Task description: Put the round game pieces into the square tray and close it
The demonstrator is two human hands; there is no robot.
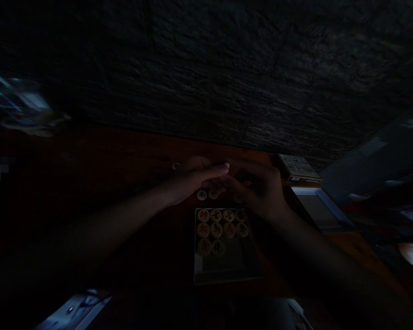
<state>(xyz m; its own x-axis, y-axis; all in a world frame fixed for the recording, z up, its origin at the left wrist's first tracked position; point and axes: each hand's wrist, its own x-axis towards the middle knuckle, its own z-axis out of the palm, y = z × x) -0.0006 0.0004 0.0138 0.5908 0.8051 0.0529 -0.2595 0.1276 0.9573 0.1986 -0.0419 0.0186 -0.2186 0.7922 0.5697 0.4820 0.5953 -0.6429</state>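
Observation:
My left hand is over the table with its thumb pressed on top and fingers curled under. A small pale edge, apparently of a xiangqi piece, shows at the thumb tip. My right hand comes in from the right, thumb and fingers bent, tips meeting the left hand; what they grip is hidden. Just below my hands sits an open box with round xiangqi pieces in rows, red and black characters facing up. Loose pieces lie between the box and my hands, and another lies left of my fingers.
A second shallow tray or lid lies at the right, with a printed box behind it. Behind the wooden table rises a stone wall. A blurred clear container stands at far left. The scene is very dark.

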